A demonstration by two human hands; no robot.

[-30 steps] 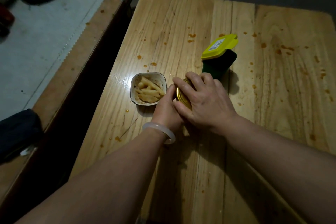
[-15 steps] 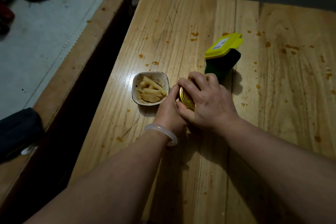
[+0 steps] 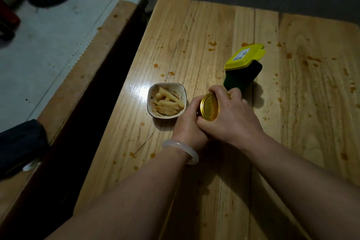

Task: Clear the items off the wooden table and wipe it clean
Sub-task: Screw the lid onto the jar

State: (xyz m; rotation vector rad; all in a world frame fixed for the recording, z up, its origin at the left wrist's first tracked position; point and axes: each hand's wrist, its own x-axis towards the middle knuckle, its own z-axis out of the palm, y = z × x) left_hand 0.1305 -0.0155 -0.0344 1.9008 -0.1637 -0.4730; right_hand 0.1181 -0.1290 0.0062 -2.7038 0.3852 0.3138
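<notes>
- We see the right hand [image 3: 231,115] wrapped over a gold lid [image 3: 209,106], fingers curled round its far rim and thumb at its near rim, gripping it.
- The left hand [image 3: 188,123] is pressed against the near-left side of the lid, under the right hand; it seems to clasp whatever is beneath the lid, but that thing is hidden, so we cannot tell what it holds.
- A pale bangle [image 3: 181,149] sits on the left wrist.
- The lid is tilted, its face turned toward the left edge of the wooden table [image 3: 194,31].
- A small white bowl [image 3: 166,100] of pale food strips stands just left of the hands, nearer the table's left edge.
- A dark green container with a yellow lid [image 3: 243,64] stands just beyond the right hand, toward the far edge.
- Orange sauce spots [image 3: 212,43] are scattered across the table top.
</notes>
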